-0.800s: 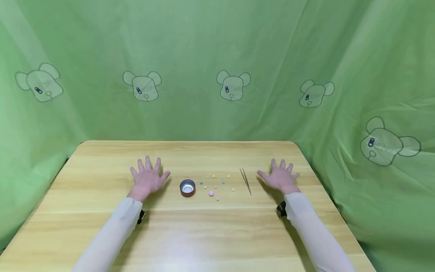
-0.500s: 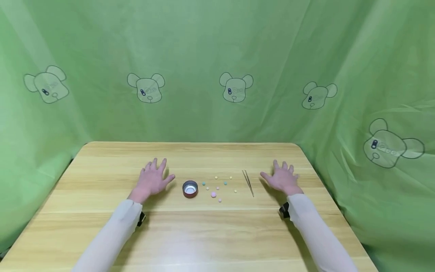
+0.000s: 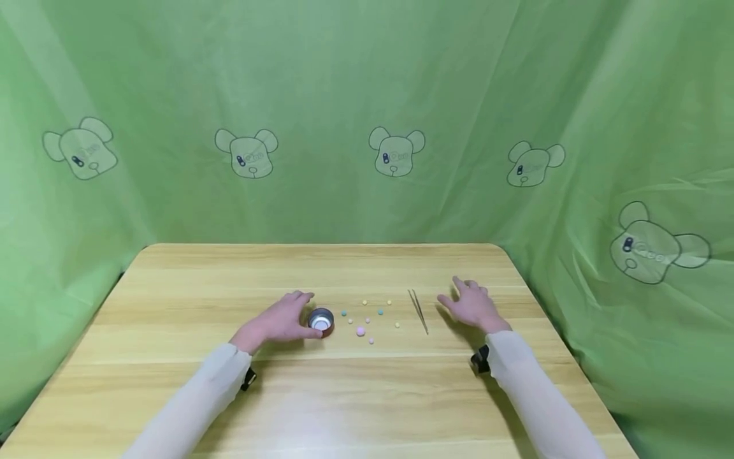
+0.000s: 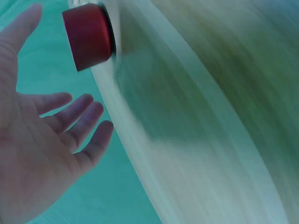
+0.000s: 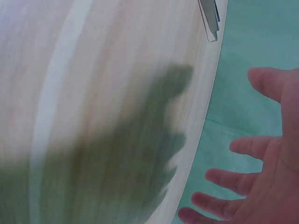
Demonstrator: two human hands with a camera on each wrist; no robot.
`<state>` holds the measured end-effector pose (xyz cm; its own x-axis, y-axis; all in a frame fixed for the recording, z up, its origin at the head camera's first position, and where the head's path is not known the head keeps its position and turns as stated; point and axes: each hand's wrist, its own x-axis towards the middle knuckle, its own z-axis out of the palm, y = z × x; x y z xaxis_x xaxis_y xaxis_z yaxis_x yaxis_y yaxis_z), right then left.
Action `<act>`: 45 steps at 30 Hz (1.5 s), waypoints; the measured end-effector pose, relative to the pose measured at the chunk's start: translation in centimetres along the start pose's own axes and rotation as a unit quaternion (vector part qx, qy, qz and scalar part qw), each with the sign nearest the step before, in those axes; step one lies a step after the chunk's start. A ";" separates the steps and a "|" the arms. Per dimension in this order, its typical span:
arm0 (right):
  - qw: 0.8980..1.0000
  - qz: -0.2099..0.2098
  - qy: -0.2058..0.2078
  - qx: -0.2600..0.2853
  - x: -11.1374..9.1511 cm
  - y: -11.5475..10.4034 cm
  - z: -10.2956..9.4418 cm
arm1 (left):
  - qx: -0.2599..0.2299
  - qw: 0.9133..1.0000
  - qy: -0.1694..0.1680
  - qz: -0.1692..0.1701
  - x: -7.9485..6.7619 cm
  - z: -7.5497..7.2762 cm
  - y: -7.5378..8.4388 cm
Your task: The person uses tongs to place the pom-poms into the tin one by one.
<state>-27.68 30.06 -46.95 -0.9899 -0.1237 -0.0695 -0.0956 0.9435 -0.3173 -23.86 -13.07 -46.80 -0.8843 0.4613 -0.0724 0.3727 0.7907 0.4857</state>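
A small round red tin [image 3: 320,322] with a silvery inside stands open-topped left of the table's middle. My left hand [image 3: 282,319] is beside it, thumb at its near side and fingers at its far side. In the left wrist view the red tin [image 4: 88,37] shows a gap to the thumb and to the loosely bent fingers of the left hand [image 4: 51,135]. My right hand [image 3: 473,307] hovers over the table with spread fingers, holding nothing. Nearest to it lie thin metal tweezers [image 3: 418,311], whose end [image 5: 210,23] shows in the right wrist view.
Several small pastel balls lie between tin and tweezers, among them a larger pink ball [image 3: 360,331] and a blue ball [image 3: 380,312]. The wooden table [image 3: 355,408] is bordered by a green curtain [image 3: 321,204] with mouse-like heads printed on it.
My left hand has moved right to the tin, turning so that thumb and fingers straddle it. The right hand's fingers have drawn slightly inward. The head view has shifted slightly.
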 end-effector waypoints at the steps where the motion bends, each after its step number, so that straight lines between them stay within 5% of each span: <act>1: 1.000 -0.003 -0.002 0.004 0.0 0.0 0.1 | -0.001 1.000 -0.004 0.002 0.1 0.2 0.1; 11: 0.999 -0.019 0.009 0.027 -0.1 0.2 0.6 | 0.014 0.999 -0.021 0.042 1.3 1.3 0.7; 21: 0.995 -0.055 0.019 0.075 0.0 -1.7 0.5 | -0.001 0.999 -0.019 0.044 1.7 1.3 0.8; 35: 0.991 -0.053 -0.058 0.105 0.8 -3.6 2.0 | -0.008 0.999 -0.027 0.045 2.0 1.8 0.2; 45: 0.992 -0.060 -0.065 0.087 1.4 -3.7 2.8 | -0.002 0.999 -0.029 0.044 2.0 1.8 0.2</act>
<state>-28.38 25.54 -48.49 -0.9494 -0.2811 -0.1400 -0.1806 0.8535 -0.4888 -25.08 -11.23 -48.42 -0.8307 0.5510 -0.0796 0.4462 0.7445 0.4967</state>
